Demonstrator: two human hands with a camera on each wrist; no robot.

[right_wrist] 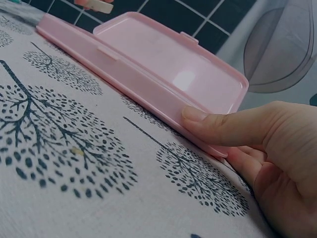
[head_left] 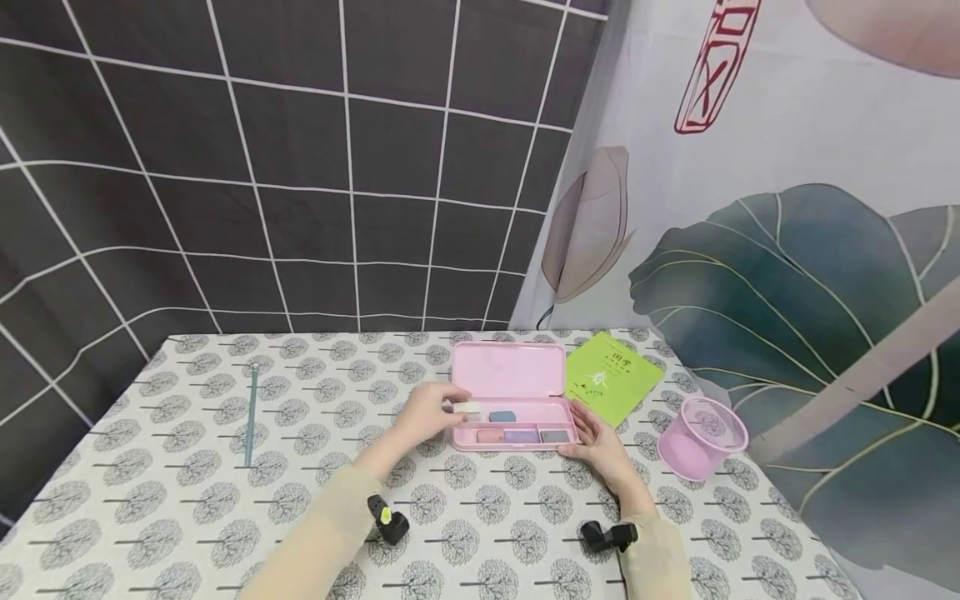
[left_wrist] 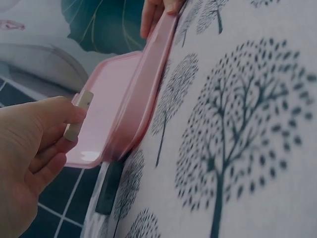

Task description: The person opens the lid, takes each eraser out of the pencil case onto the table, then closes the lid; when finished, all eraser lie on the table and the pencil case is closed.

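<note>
Left fingers (left_wrist: 62, 108) pinch block (left_wrist: 85, 98) (pale, oblong).

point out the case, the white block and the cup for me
Case (head_left: 510, 369), head view, inside of the open lid
White block (right_wrist: 100, 6), right wrist view, middle of its visible face
Cup (head_left: 684, 451), head view, outer wall

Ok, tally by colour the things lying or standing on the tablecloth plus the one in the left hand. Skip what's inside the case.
Pink: 2 (case, cup)
Green: 1 (booklet)
Blue-grey: 1 (stick)
White: 1 (block, in the left hand)
Total: 5
</note>
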